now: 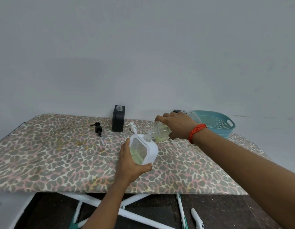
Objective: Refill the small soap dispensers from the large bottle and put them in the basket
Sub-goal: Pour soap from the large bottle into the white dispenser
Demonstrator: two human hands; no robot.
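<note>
My left hand [127,164] grips a white soap dispenser [143,148] with a clear window showing yellowish liquid; it is tilted on the board. My right hand [176,125] holds a clear bottle [160,131] of pale yellow soap, tipped so its neck meets the white dispenser's open mouth. A black dispenser [118,119] stands upright and uncapped at the back. A black pump [98,129] and a white pump [132,128] lie loose on the board. The teal basket [216,123] sits at the far right.
Everything rests on an ironing board with a leopard-print cover [61,156], against a plain wall. Another uncapped dark dispenser [181,111] peeks out behind my right hand, next to the basket. White frame legs and a white object [197,219] are on the dark floor below.
</note>
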